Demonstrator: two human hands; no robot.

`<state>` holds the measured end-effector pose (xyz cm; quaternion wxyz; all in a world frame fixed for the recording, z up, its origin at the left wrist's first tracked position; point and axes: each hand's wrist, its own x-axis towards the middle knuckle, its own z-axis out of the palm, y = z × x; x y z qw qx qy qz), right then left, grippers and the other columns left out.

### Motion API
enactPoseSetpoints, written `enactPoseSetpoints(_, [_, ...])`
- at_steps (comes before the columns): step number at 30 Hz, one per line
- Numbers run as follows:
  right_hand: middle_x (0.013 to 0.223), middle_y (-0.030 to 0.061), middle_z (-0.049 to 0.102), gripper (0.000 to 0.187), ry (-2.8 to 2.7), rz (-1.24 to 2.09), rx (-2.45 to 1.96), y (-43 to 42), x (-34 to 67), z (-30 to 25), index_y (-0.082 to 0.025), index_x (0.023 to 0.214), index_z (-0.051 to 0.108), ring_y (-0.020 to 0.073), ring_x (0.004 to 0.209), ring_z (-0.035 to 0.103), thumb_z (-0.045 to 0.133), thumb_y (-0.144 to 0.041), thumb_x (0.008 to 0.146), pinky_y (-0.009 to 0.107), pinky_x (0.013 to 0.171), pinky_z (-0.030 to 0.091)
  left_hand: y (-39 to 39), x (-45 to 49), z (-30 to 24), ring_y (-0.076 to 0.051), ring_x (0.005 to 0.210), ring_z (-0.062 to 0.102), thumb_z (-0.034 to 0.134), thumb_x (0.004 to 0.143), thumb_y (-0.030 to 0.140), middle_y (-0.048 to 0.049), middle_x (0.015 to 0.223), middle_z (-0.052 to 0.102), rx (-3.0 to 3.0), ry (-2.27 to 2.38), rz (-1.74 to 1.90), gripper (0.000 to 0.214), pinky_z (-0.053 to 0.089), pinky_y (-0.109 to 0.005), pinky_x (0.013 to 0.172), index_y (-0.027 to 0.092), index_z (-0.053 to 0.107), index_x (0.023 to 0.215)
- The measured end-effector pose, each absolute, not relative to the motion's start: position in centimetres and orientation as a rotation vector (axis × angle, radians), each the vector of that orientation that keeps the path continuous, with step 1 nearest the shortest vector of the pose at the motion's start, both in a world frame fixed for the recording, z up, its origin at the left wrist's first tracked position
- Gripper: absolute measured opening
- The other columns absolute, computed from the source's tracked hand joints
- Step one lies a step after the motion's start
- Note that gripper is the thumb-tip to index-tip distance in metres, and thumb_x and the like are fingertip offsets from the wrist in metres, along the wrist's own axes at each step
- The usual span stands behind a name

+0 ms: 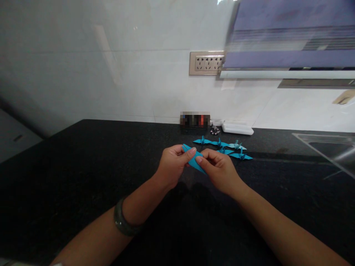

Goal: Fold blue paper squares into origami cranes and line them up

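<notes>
Both of my hands hold one folded piece of blue paper (193,159) just above the black countertop (83,166). My left hand (173,164) pinches its upper left end between thumb and fingers. My right hand (219,170) pinches the lower right part, fingers curled around it. A dark bangle sits on my left wrist. Just behind my right hand lie several finished blue paper cranes (224,147) in a cluster on the counter.
A white flat box (237,128) and a small dark object (215,130) sit by the wall. A wall socket strip (206,63) is above. A steel sink (332,151) is at the right, under a range hood (291,40).
</notes>
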<state>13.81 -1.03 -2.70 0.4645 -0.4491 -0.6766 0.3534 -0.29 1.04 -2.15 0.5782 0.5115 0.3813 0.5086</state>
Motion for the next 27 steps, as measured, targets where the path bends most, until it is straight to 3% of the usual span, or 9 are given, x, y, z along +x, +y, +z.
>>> enactPoseSetpoints(6, [0.05,-0.0042,0.044,0.023,-1.578,0.959,-1.169,-0.9,13.9,-3.0,-0.015,0.065,0.057,0.0077,0.046,0.037,0.054,-0.034,0.076,0.021,0.044,0.028,1.3,-0.6,-2.1,-0.006,0.051,0.046,0.065,0.067,0.034,0.0021,0.057,0.054,1.111,0.875,1.206,0.024,0.036,-0.02,0.05,0.012,0.056,0.063])
enactPoseSetpoints(12, [0.053,-0.0024,0.05,0.022,-1.5,0.81,-1.16,-1.2,13.6,-2.5,-0.015,0.063,0.06,0.0091,0.05,0.043,0.057,-0.034,0.075,0.022,0.048,0.034,1.0,-0.4,-2.0,-0.009,0.06,0.054,0.065,0.068,0.036,-0.0023,0.071,0.06,1.108,0.836,1.066,0.026,0.042,-0.021,0.054,0.012,0.059,0.076])
enactPoseSetpoints(15, [0.055,-0.0007,0.052,0.026,-1.6,0.847,-1.151,-0.8,14.3,-2.6,-0.015,0.065,0.062,0.0103,0.051,0.045,0.054,-0.037,0.078,0.024,0.049,0.037,1.2,-0.5,-2.0,-0.009,0.057,0.053,0.059,0.073,0.038,-0.0008,0.065,0.057,1.11,0.832,1.019,0.025,0.043,-0.021,0.054,0.013,0.055,0.072])
enactPoseSetpoints(17, [0.064,0.0013,0.055,0.027,-1.533,0.828,-1.137,-0.4,15.0,-2.6,-0.016,0.077,0.062,0.0107,0.053,0.047,0.047,-0.038,0.082,0.024,0.048,0.04,1.3,-0.6,-2.0,-0.009,0.052,0.052,0.054,0.076,0.039,0.0007,0.059,0.054,1.133,0.834,0.947,0.026,0.043,-0.021,0.05,0.014,0.052,0.07])
enactPoseSetpoints(20, [0.091,0.0055,0.054,0.028,-1.712,0.604,-1.033,-0.2,15.9,-2.4,-0.022,0.105,0.057,0.0144,0.071,0.052,0.055,-0.028,0.078,0.026,0.053,0.045,1.3,-0.8,-2.0,-0.009,0.043,0.047,0.048,0.079,0.041,0.0023,0.05,0.049,1.177,0.787,0.808,0.029,0.04,-0.021,0.044,0.015,0.048,0.067])
enactPoseSetpoints(24, [0.114,0.0068,0.045,0.026,-2.003,0.263,-0.878,-0.4,16.3,-1.8,-0.026,0.098,0.062,0.0212,0.106,0.043,0.058,-0.016,0.074,0.037,0.083,0.043,1.2,-1.0,-2.0,-0.007,0.038,0.039,0.049,0.078,0.041,0.0044,0.046,0.042,1.215,0.734,0.719,0.029,0.035,-0.019,0.038,0.014,0.049,0.067])
enactPoseSetpoints(27, [0.111,0.0072,0.046,0.025,-1.885,0.323,-0.923,-0.5,16.0,-1.9,-0.024,0.097,0.06,0.0205,0.103,0.046,0.057,-0.015,0.073,0.035,0.078,0.046,1.3,-0.8,-2.0,-0.006,0.041,0.04,0.053,0.076,0.042,0.0041,0.049,0.044,1.249,0.817,0.817,0.03,0.035,-0.018,0.039,0.014,0.052,0.067])
